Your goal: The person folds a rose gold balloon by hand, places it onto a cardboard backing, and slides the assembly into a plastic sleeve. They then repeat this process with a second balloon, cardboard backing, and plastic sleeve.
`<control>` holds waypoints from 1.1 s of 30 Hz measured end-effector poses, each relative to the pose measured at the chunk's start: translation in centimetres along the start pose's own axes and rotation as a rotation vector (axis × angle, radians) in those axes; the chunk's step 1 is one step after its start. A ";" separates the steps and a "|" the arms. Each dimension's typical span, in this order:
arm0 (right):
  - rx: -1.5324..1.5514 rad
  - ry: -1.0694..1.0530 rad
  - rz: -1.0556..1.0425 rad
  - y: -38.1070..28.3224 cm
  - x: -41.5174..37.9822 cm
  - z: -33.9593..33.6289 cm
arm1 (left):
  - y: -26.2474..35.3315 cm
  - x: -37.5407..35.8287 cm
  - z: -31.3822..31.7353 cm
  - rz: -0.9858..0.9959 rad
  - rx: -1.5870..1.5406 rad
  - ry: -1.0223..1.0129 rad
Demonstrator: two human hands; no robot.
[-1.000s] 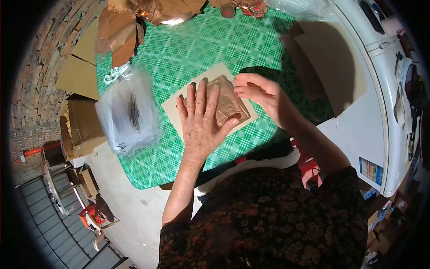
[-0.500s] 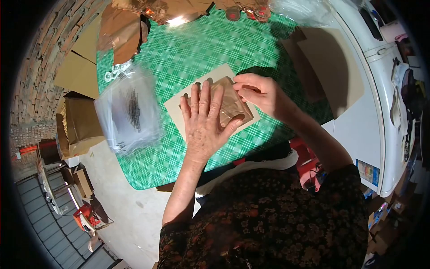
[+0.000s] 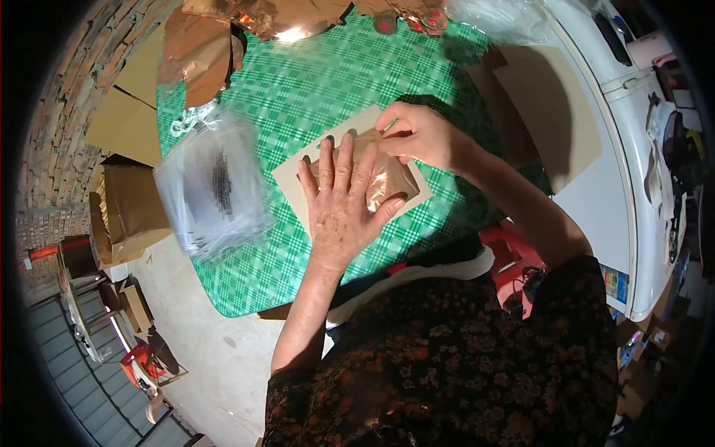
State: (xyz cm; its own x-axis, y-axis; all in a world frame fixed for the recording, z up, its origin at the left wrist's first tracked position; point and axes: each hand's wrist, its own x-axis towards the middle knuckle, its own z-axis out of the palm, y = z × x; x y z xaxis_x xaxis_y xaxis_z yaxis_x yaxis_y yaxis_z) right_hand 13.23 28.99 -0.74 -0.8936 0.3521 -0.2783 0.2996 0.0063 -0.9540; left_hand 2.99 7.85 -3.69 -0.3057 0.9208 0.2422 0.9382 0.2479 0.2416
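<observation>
A square of beige cardboard [image 3: 296,195] lies on the green checked tablecloth, with a shiny, copper-brown plastic film [image 3: 392,179] folded on top of it. My left hand [image 3: 339,205] rests flat on the film, fingers spread, covering its left side. At the film's upper right edge, my right hand [image 3: 428,138] has thumb and fingers pinched together on the film. Its fingertips partly hide that edge.
A stack of clear plastic bags [image 3: 212,190] with white string lies to the left. Copper-brown film [image 3: 305,18] spreads along the far edge. More cardboard sheets [image 3: 551,104] lie at the right, beside a white appliance [image 3: 622,149]. An open cardboard box [image 3: 134,205] stands left of the table.
My right hand has moved up and left along the film's edge, its fingers now drawn closer over the film. The film's shine has shifted. My left hand stays nearly in place.
</observation>
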 end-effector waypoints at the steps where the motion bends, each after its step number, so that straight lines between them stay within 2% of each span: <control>1: 0.012 -0.006 0.011 0.2 0.1 -0.1 | 0.0 0.0 0.0 0.006 0.007 0.002; 4: 0.054 -0.003 0.019 0.4 0.3 -0.1 | -0.1 0.0 0.1 0.013 0.013 -0.003; 7: -0.047 -0.041 0.066 -0.5 -0.6 0.1 | -0.1 0.1 -0.1 0.006 0.011 -0.022; 10: 0.012 -0.027 0.019 0.6 -1.3 0.4 | -0.1 0.1 -0.1 0.006 0.020 -0.026; 13: -0.073 -0.025 -0.054 0.5 -2.7 0.4 | -0.1 0.1 -0.1 0.004 0.021 -0.031; 19: 0.015 -0.025 -0.060 1.8 -3.1 0.6 | 0.0 0.2 -0.1 0.011 0.037 -0.024; 25: -0.005 -0.036 0.012 0.6 -3.3 0.6 | -0.1 0.1 -0.1 0.009 0.042 -0.030; 33: -0.127 0.047 -0.189 0.7 -5.1 1.7 | -0.1 0.1 -0.1 0.007 0.024 -0.028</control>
State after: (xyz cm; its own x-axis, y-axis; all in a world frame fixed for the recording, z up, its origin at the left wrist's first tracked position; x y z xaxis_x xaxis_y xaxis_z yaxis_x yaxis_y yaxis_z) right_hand 17.42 25.65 -0.15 -0.9221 0.3768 -0.0881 0.1712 0.1930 -0.9662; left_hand 2.85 7.85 -3.62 -0.2951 0.9305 0.2172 0.9439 0.2487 0.2171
